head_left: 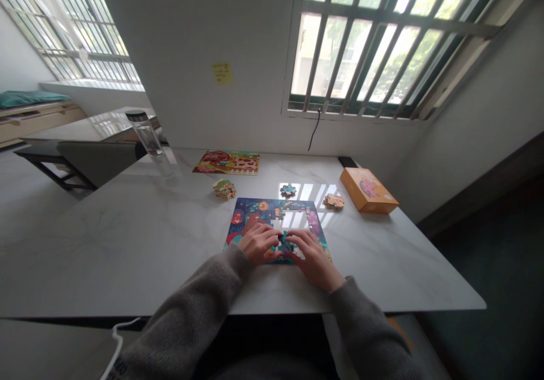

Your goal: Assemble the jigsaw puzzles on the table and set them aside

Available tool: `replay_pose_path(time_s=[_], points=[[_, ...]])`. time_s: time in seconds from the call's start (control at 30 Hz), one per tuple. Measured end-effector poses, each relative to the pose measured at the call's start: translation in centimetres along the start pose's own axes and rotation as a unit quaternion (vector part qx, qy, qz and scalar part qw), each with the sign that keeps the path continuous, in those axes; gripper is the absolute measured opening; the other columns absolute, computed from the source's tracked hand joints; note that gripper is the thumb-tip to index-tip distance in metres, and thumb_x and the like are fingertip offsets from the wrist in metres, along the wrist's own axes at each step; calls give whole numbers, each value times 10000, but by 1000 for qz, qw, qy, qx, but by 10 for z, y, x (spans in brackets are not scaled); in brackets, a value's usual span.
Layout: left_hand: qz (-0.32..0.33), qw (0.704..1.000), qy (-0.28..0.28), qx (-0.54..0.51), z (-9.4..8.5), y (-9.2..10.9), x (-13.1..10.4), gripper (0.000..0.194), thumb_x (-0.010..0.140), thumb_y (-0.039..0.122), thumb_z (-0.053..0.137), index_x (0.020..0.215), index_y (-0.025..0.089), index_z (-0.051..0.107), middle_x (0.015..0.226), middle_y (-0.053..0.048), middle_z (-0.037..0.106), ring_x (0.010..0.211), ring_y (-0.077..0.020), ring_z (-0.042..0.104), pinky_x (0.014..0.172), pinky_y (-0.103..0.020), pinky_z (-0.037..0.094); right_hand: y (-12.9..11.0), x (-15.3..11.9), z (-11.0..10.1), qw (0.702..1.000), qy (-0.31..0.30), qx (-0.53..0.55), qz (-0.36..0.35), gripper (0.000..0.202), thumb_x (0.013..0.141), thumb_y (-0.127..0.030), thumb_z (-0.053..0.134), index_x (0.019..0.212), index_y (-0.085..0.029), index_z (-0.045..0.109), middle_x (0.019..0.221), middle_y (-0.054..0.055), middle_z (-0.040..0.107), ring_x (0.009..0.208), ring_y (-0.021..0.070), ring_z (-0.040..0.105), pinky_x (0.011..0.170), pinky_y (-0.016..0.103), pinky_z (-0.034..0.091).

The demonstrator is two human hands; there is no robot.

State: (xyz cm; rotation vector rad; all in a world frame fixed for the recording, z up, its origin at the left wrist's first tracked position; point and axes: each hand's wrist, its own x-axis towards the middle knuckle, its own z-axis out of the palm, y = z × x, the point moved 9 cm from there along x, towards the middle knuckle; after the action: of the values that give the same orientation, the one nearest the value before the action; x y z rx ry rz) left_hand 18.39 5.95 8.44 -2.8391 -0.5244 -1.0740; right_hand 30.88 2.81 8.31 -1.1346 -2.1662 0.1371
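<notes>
A dark blue jigsaw puzzle [250, 203], partly filled in, lies flat on the table in front of me, with bare gaps in its middle and upper right. My left hand [258, 244] rests over its lower left part, fingers curled and closed at a teal puzzle piece [285, 243]. From the other side my right hand [311, 254] grips the same piece between thumb and fingers. The fingers cover part of the piece and of the board around it, so I cannot tell whether it sits flush.
Beyond the puzzle are a stack of pieces [224, 189], a small blue pile [288, 190] and a peach-coloured pile [334, 201]. A farm-picture puzzle board [227, 163] lies at the back. An orange box [369, 191] stands right, a clear bottle [147, 133] left.
</notes>
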Motion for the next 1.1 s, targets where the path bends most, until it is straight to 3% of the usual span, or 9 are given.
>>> replay_pose_path(time_s=[0.17,0.3,0.5,0.87,1.1], points=[[-67,996,-18,-58,8,-13,-3,141,897,313,663,970,207,605,1150,-87,714,1015,-240,660,875,-400,537,9,3,2,999,-39,-30,0,382,931,-211,623,1303,-294,592,1252,90,619,1156,259,566,981,464,513],[-142,986,-44,-75,16,-29,-6,292,897,281,628,1174,205,573,1241,-119,651,1132,-259,621,968,-431,516,37,16,-3,997,-51,-61,-4,333,923,-232,637,1254,-265,631,1199,101,649,1108,264,587,967,474,507],[-165,983,-65,-34,20,-35,-10,180,916,199,541,1072,203,631,1140,-93,633,1057,-250,600,961,-430,493,78,37,2,995,-71,-70,3,238,920,-255,655,1155,-237,684,1158,95,666,1096,249,584,969,443,473],[-166,981,-92,-36,28,-34,-13,186,910,201,529,1046,210,656,1098,-76,652,1025,-248,587,886,-414,485,85,32,24,992,-89,-91,23,237,953,-218,583,1131,-282,724,1203,76,669,1103,243,570,1018,463,411],[-180,970,-114,-114,31,-46,-6,264,902,230,561,1150,214,650,1163,-81,657,1097,-241,596,1003,-400,474,86,30,21,993,-72,-91,30,254,926,-163,588,1111,-275,720,1188,75,678,1098,244,587,1028,466,412]])
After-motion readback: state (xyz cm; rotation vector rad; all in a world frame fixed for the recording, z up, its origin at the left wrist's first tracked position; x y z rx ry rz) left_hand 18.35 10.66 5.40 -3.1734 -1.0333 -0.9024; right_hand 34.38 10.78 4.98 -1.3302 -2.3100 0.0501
